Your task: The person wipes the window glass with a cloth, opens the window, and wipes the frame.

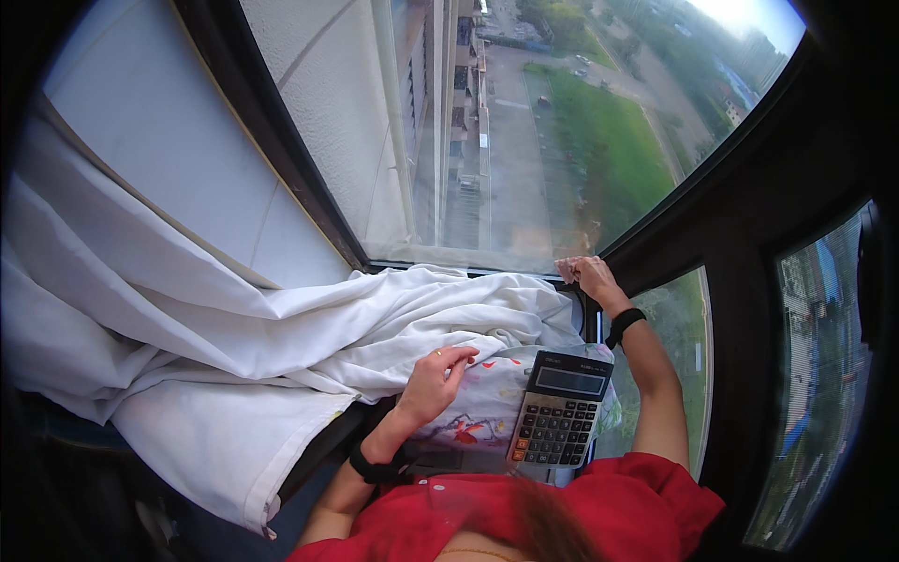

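Note:
My left hand (pixel 434 385), with a ring on one finger, lies loosely curled at the edge of a bunched white curtain (pixel 393 309). No object shows in its fingers. Under and beside it spreads a flower-printed cloth (pixel 484 411) with red and purple motifs. A Deli desk calculator (pixel 559 411), dark display end away from me, rests tilted on that cloth. My right hand (pixel 593 277) reaches to the lower corner of the window pane (pixel 506 211). Its bent fingertips are at the glass, and whether they grip anything is hidden.
Dark window frame (pixel 744 232) closes in on my right, with a smaller side pane (pixel 667 351) below it. At left stands a pale wall panel (pixel 168 126) behind the curtain. A grey surface (pixel 449 460) shows partly below the printed cloth. Outside, far below, are a lawn and a road.

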The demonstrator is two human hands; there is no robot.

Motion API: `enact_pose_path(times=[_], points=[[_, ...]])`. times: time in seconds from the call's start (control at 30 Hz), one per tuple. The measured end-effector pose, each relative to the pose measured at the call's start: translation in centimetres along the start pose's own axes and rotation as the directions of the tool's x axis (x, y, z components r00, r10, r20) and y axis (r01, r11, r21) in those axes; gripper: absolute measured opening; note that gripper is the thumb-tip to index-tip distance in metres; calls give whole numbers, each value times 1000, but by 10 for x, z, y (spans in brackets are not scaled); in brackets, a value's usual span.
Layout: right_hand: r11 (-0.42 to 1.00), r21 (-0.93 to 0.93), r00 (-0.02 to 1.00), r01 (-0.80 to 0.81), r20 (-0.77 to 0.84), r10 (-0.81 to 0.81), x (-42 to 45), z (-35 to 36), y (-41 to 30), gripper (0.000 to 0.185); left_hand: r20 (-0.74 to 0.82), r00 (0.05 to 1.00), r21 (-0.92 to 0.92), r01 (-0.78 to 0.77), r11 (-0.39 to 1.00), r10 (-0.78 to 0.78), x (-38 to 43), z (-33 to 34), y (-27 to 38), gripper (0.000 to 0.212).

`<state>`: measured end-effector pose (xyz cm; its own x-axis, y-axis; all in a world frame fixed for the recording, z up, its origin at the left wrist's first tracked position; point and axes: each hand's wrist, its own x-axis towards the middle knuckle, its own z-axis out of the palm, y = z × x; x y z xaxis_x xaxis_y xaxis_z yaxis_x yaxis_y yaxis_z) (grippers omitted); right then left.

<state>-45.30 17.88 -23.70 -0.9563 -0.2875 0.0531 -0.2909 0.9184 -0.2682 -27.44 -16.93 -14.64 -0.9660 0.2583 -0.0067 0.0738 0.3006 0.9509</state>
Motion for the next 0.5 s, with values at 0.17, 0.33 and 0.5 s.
enact_pose_path(times=[0.17, 0.33, 0.5], points=[[977, 201, 978, -75, 206, 33, 4, 99, 74, 10, -27, 998, 19, -50, 999, 51, -5, -2, -1, 18], [994, 74, 988, 79, 127, -88, 4, 5, -21, 15, -79, 997, -9, -21, 1000, 20, -15, -4, 1, 18], [998, -67, 1000, -4, -15, 3, -2, -84, -78, 9, -31, 991, 44, -127, 991, 128, -17, -1, 13, 21]])
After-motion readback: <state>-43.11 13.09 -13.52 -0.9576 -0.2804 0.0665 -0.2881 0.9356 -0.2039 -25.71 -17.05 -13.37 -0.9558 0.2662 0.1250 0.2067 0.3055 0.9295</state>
